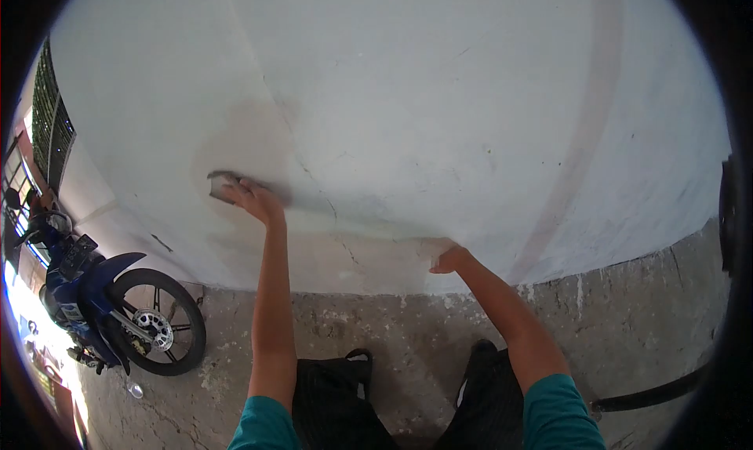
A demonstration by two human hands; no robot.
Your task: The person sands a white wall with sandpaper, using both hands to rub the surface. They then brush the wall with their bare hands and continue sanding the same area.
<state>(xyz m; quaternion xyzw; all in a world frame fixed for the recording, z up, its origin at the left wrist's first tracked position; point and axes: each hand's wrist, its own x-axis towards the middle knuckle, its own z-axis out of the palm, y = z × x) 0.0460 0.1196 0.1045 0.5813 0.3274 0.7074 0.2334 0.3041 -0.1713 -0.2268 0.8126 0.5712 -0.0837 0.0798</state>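
Note:
My left hand (pixel 255 199) is closed on a dark grey piece of sandpaper (pixel 222 185), which lies flat against the white wall (pixel 408 97). Part of the sheet is hidden under the fingers. Lower and to the right, my right hand (pixel 449 258) is at the same wall with its thumb apart from the fingers. Its fingertips blend into the pale surface, and nothing shows in it. A thin crack (pixel 331 207) runs down the wall between the two hands.
A blue motorbike (pixel 86 285) stands at the left, its front wheel (pixel 161 321) close to the wall. My feet are on the rough concrete floor (pixel 416 324). A dark curved object (pixel 651 395) lies at the lower right. A dark object (pixel 728 215) is at the right edge.

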